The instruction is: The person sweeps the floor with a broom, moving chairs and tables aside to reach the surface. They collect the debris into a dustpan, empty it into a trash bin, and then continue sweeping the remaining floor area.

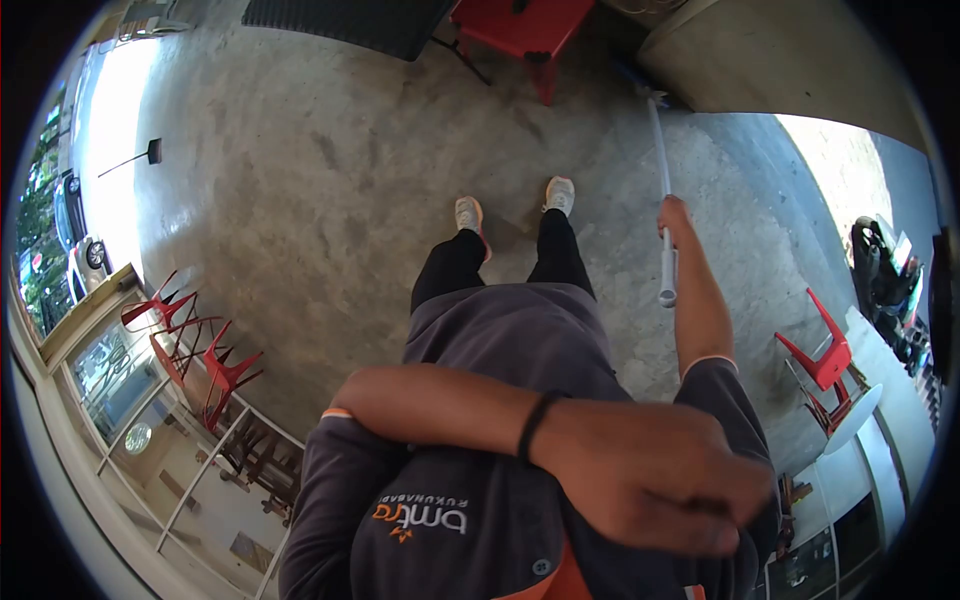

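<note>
My right hand (pixel 675 218) is wrapped round a long pale pole (pixel 659 150), out to the right of my body. The pole's near end points back towards me, and its far end reaches the floor by a large pale panel, where a small blue and white head (pixel 655 98) shows. Across my chest lies my left forearm, with a dark band at the wrist. My left hand (pixel 660 480) is close to the camera, its fingers curled together near my right upper arm; whatever they may hold is hidden.
A red table (pixel 522 28) and a dark ribbed panel (pixel 350 22) stand ahead. Red chairs (pixel 228 370) are at the left by a glazed frame, and another red chair (pixel 828 360) is at the right. A long-handled dustpan (pixel 154 151) stands at the far left.
</note>
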`<state>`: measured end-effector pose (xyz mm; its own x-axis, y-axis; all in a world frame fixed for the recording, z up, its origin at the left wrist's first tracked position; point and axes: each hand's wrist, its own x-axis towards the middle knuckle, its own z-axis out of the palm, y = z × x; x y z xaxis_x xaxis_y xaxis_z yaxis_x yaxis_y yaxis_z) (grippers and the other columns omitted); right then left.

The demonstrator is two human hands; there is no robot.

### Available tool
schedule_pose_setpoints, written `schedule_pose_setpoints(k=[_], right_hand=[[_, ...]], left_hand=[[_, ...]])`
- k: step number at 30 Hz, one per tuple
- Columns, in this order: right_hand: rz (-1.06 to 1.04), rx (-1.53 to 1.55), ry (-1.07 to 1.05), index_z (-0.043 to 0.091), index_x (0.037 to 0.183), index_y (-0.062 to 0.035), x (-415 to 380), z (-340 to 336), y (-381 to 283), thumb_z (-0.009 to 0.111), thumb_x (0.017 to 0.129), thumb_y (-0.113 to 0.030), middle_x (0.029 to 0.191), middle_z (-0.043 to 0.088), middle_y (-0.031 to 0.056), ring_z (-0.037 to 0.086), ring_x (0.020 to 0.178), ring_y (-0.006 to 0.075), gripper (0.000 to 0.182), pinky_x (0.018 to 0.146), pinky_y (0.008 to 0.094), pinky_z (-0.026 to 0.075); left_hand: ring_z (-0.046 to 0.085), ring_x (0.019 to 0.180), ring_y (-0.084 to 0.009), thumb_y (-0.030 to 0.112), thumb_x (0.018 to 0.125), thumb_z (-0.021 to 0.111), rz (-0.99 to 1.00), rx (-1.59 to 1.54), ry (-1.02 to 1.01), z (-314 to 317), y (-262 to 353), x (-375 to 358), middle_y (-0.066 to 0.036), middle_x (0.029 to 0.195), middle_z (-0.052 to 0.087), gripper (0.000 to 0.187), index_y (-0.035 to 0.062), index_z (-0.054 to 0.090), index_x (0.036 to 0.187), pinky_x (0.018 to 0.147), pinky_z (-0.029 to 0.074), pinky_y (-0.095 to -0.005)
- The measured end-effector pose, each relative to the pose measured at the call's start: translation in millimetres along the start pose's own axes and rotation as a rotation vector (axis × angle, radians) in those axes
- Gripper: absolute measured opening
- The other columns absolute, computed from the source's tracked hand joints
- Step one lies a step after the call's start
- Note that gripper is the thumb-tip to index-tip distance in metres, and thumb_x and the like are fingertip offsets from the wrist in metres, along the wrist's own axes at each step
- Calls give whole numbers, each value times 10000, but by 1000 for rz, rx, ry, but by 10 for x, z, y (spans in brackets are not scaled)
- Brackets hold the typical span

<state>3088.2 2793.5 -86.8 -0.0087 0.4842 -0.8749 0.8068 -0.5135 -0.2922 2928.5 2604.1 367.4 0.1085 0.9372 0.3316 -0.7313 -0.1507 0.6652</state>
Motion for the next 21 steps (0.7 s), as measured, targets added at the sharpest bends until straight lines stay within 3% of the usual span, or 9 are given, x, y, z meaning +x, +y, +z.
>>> schedule_pose_setpoints(k=[1,3,5,7,10,14,15,21], right_hand=[[-18,-82,18,519,889,-116,-45,157,-36,381,899,-331,519,450,65,420,377,167,256,340,318,365],[-72,-132,61,573,898,29,-169,475,-14,386,843,-152,595,551,174,545,444,283,266,391,392,445],[-19,-84,65,580,902,23,-541,814,-13,388,841,-144,602,559,180,557,451,283,262,391,399,445],[-25,-77,-29,537,959,-72,-659,1147,352,363,925,-271,531,462,85,432,369,189,266,338,332,376],[74,81,-119,522,1051,-76,-1351,1462,498,369,941,-286,554,453,69,407,367,151,282,336,316,364],[193,376,-124,495,1111,-85,-2181,1639,480,443,933,-272,589,436,35,370,378,112,263,336,286,336],[135,382,-80,505,1078,-75,-2295,1665,492,464,922,-243,591,438,38,378,383,114,233,338,290,342],[11,506,84,517,980,-61,-2066,1457,717,522,881,-139,612,448,47,398,398,119,126,343,284,348]], left_hand=[[525,552,-266,188,906,488,-126,157,88,-100,-16,-159,-122,701,522,254,45,483,696,510,385,-378],[505,532,-229,134,866,586,-282,505,235,-353,-62,-487,-84,648,507,189,40,501,725,512,381,-338],[556,553,-315,181,854,594,-454,663,334,-581,-108,-889,-136,582,526,193,45,492,763,502,390,-406],[555,550,-315,213,848,608,-482,802,453,-749,-134,-1374,-138,588,535,225,43,499,750,506,396,-403],[553,552,-313,228,846,613,-677,882,476,-916,91,-1994,-133,589,544,247,40,497,735,509,398,-400],[554,538,-272,231,842,619,-687,913,519,-1069,390,-2735,-109,588,544,248,36,495,753,508,401,-370],[553,536,-257,231,842,619,-694,865,555,-1104,443,-2921,-99,589,543,244,36,496,765,510,402,-361],[557,550,-204,223,847,618,-726,806,669,-1199,497,-3675,-62,618,544,220,37,507,891,533,415,-322]])
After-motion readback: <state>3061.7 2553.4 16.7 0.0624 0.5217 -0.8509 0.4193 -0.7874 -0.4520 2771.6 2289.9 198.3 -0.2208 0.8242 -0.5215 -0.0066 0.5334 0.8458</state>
